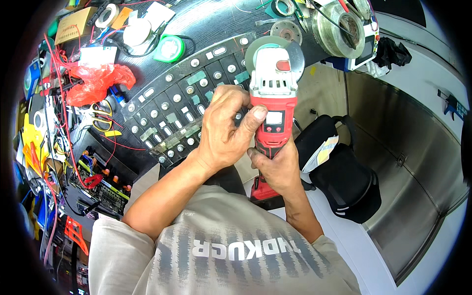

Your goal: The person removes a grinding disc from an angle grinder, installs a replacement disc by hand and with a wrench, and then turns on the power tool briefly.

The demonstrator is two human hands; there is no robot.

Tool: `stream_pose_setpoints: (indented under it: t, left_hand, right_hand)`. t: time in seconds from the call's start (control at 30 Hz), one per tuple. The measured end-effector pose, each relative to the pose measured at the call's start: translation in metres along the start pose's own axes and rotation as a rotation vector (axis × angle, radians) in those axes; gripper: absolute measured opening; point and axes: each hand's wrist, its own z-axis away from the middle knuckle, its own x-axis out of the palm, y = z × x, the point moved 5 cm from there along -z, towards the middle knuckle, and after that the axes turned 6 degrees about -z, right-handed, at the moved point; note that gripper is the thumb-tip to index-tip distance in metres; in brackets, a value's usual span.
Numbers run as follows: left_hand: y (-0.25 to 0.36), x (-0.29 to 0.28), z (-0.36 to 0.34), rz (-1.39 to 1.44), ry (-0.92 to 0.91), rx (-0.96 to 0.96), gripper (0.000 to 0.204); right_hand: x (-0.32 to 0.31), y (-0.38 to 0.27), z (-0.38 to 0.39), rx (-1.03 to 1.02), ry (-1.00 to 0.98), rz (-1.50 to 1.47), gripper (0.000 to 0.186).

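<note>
Grey fabric of the person's shirt [221,255] fills the lower edge, and both bare forearms rise out of it toward the middle of the view. Of the two hands, the right hand [275,169] is closed around the red handle of a cordless angle grinder [273,105], fingers wrapped low on the body just above the battery end. The left hand [227,129] is clamped on the grinder's side from the left, thumb pressed across the red casing beside a small pale panel, the other fingers curled behind it. The tool points away from the person — its grey-white head and round metal disc [274,49] sit at the far end, over the edge of the dark desk [206,24].

Just left of the grinder, partly under the left hand, a black battery pack [182,103] of rectangular cells with silver terminals lies slanted across the desk. To the right, lower down, a black bag [344,177] rests against a steel cabinet [418,162].

Farther left a crumpled red plastic bag [96,81] lies among red wires and yellow-handled scissors [98,112]. Beyond the pack sit a green-rimmed round tape roll [169,48] and a large clear tape spool [339,29].
</note>
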Motion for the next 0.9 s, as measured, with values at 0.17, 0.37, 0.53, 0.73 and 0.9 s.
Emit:
stream_pose_setpoints:
  t: [0.17, 0.37, 0.53, 0.73, 0.9]
  left_hand:
    - [-0.001, 0.002, 0.002, 0.015, -0.014, 0.014, 0.041]
    - [0.000, 0.004, 0.002, -0.024, -0.073, 0.026, 0.042]
    - [0.003, 0.004, -0.001, -0.008, -0.036, 0.008, 0.038]
    - [0.002, 0.002, -0.001, -0.027, -0.036, 0.016, 0.039]
    - [0.002, 0.002, 0.000, -0.036, -0.044, 0.029, 0.040]
  right_hand:
    - [-0.002, 0.003, 0.003, -0.008, -0.003, -0.033, 0.061]
    - [0.005, 0.005, 0.008, 0.041, 0.005, -0.158, 0.062]
    - [0.005, 0.010, 0.005, 0.011, 0.008, -0.086, 0.065]
    - [0.005, 0.007, 0.002, 0.016, 0.005, -0.081, 0.066]
    - [0.003, 0.011, 0.002, 0.008, -0.004, -0.072, 0.065]
